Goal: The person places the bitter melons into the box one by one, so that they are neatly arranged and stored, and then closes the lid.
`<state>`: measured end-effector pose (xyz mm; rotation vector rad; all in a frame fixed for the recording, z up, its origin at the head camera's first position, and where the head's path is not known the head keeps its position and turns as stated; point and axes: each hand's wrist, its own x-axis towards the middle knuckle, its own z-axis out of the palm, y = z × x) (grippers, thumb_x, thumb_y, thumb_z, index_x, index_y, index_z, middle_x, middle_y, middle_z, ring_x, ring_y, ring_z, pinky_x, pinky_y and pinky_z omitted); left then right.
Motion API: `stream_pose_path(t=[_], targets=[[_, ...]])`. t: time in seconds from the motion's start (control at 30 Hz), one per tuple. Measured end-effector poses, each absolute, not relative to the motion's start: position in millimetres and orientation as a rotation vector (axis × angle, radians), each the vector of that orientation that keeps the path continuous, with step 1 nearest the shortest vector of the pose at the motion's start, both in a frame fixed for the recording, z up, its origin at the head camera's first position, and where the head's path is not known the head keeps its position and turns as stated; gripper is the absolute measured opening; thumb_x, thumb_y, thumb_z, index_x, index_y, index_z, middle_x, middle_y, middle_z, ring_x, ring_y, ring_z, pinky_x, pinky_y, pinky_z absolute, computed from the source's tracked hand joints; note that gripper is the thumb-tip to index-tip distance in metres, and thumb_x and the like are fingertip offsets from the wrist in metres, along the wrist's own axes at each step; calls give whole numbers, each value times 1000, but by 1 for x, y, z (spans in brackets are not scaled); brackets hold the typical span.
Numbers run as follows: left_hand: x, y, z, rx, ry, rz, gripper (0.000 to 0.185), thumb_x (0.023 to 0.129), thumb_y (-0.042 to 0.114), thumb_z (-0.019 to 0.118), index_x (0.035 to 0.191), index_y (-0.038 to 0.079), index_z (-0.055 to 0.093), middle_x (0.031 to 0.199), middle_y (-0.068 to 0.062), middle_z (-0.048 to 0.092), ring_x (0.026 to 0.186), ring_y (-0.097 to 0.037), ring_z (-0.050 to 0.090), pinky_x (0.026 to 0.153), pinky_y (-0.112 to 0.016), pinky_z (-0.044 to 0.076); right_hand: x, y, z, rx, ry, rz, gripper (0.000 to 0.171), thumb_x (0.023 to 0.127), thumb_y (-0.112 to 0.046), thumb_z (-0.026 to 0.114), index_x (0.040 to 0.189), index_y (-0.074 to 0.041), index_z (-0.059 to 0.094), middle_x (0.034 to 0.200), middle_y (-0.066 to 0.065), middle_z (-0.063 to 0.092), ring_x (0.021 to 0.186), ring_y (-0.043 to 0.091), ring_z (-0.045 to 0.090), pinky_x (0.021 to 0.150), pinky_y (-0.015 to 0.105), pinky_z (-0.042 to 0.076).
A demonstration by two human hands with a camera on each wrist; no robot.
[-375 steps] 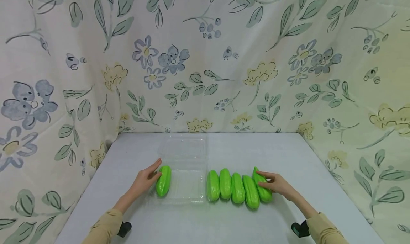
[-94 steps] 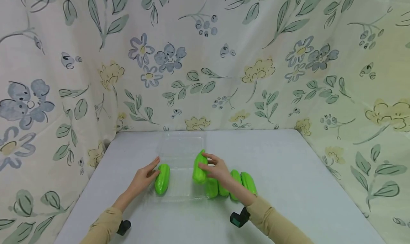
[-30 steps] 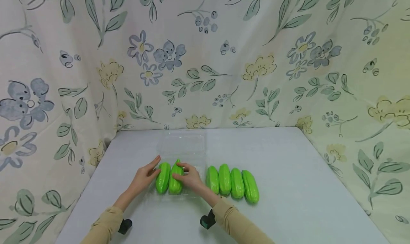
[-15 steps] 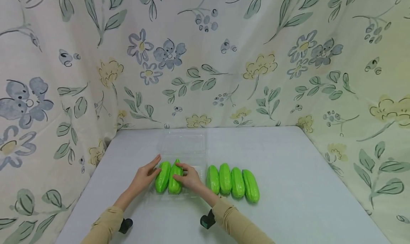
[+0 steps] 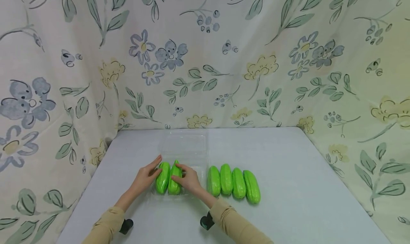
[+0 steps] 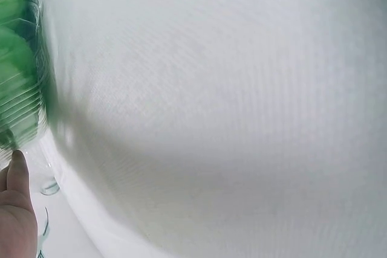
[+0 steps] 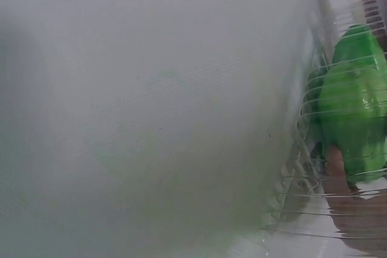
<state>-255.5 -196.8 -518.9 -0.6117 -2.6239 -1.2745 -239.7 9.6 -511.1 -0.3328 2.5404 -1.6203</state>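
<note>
A clear plastic clamshell tray (image 5: 192, 155) lies open on the grey table (image 5: 288, 173). Two glossy green gourds lie side by side in its near half. My left hand (image 5: 153, 170) rests with straight fingers against the left gourd (image 5: 162, 180). My right hand (image 5: 183, 174) grips the second gourd (image 5: 174, 185), thumb on its side and fingers over its top. The right wrist view shows this gourd (image 7: 357, 107) through the ribbed tray wall (image 7: 302, 149), with my thumb (image 7: 337, 173) on it. In the left wrist view a green gourd (image 6: 17, 77) shows behind ribbed plastic above a finger (image 6: 15, 203).
Several more green gourds (image 5: 232, 181) lie in a tight row on the table right of the tray. Floral cloth (image 5: 205, 59) walls in the table at the back and both sides. Bare table lies to the far right and near the front edge.
My right hand took the rightmost gourd from the row, carried it left and set it in the tray beside the first. Over the last second both hands have hardly moved.
</note>
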Motion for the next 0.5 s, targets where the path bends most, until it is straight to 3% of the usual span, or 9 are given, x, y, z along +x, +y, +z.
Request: stream_pose_path(t=[0.3, 0.5], targets=[[-255, -196, -518, -601, -2621, -1296, 49, 94, 12, 58, 139, -2, 42, 148, -18, 37, 132, -36, 42, 99, -42, 47, -242, 10, -512, -333, 2560, -1593, 52, 87, -22, 70, 133, -5, 53, 119, 17, 63, 87, 19, 66, 65, 19, 58], [-255, -197, -520, -602, -2621, -1286, 49, 95, 12, 58, 139, -2, 43, 148, -17, 37, 132, -36, 42, 99, -42, 47, -240, 10, -511, -350, 2549, -1610, 52, 87, -22, 69, 133, -4, 53, 120, 19, 62, 89, 25, 66, 67, 25, 60]])
